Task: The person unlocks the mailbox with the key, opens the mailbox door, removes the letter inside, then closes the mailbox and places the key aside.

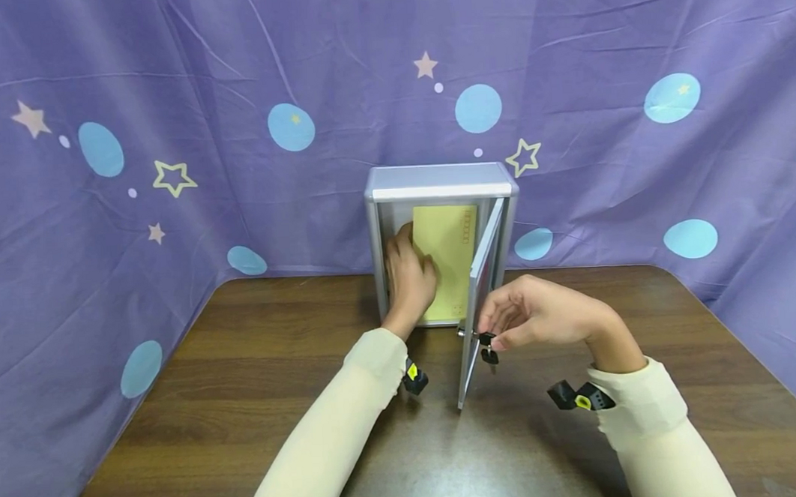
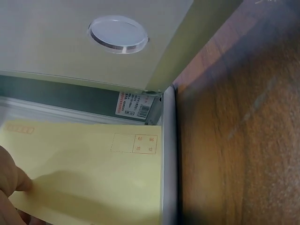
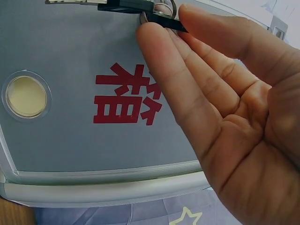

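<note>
L hand (image 1: 409, 274) is in the box, fingers bent round the L edge of a yellow paper envelope w/ red print (image 1: 445, 253), thumb on its front, so a pinch grip, barely parted. R hand (image 1: 543, 312) has fingers curled, thumb + index pinching a black-headed metal key (image 1: 487, 338) at the door lock; a 2nd black-headed key (image 1: 489, 356) hangs just below, linked by a ring. Env. stands approx. upright inside a silver-grey metal box (image 1: 441, 177), bottom edge at the box's lower rim. Grey metal door (image 3: 70, 150), hinged on R side, is swung open twd the person, btwn the two hands; it has a round clear window (image 3: 26, 96) and a red Chinese character (image 3: 124, 96) on its outer face. White printed label w/ barcode (image 2: 133, 104) shows inside, nr the hinge corner. Cream sleeves (image 1: 346, 416) on both arms, w/ a small black-and-yellow cam (image 1: 414, 377) at each wrist. Box sits at the back of a brown wood-grain table (image 1: 254, 346); behind = purple fabric curtain w/ stars + blue ovals (image 1: 361, 55).
</note>
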`<control>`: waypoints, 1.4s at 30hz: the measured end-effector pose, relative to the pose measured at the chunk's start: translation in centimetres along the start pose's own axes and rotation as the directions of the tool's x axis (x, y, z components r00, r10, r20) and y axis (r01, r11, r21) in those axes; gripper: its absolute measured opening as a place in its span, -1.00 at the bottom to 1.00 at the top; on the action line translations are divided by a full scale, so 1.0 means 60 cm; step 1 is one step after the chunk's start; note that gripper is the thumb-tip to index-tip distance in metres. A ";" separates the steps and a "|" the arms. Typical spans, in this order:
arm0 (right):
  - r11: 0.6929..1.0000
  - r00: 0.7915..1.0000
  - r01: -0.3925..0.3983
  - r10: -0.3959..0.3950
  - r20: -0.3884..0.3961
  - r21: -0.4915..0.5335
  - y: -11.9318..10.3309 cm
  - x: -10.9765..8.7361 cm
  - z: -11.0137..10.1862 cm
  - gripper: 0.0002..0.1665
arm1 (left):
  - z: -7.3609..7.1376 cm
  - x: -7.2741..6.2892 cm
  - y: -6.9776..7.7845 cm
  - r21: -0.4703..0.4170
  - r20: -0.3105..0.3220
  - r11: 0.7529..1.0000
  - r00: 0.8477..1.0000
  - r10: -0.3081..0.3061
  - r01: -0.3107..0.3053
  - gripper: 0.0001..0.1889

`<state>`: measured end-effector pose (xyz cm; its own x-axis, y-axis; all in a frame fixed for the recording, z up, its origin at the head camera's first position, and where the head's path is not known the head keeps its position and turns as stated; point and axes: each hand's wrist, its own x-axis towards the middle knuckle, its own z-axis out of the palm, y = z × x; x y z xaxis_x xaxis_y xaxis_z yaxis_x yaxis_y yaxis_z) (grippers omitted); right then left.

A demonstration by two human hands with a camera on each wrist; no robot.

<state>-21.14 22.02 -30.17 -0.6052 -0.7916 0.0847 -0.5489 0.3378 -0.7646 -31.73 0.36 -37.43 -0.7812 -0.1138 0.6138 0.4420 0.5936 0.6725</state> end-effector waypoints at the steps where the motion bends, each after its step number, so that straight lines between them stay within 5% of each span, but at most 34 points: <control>1: 1.000 1.000 0.001 -0.001 0.001 0.001 0.000 0.000 0.000 -0.81 | 0.000 0.000 0.000 0.004 -0.009 1.000 1.000 0.013 -0.013 -0.34; 15: 1.000 1.000 0.017 -0.017 0.001 -0.004 -0.001 0.001 -0.002 -0.81 | -0.014 -0.003 0.025 -0.019 -0.063 0.995 0.993 0.098 -0.099 -0.66; 42: 1.000 1.000 -0.001 0.000 0.006 0.008 -0.003 -0.002 0.001 -0.82 | -0.062 -0.024 0.054 -0.115 -0.051 0.973 0.980 0.194 -0.199 -0.73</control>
<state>-20.95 22.01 -30.04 -0.6020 -0.7944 0.0805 -0.5439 0.3341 -0.7698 -27.55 -0.51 -34.58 -0.6571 -0.0369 0.7529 0.6362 0.5085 0.5802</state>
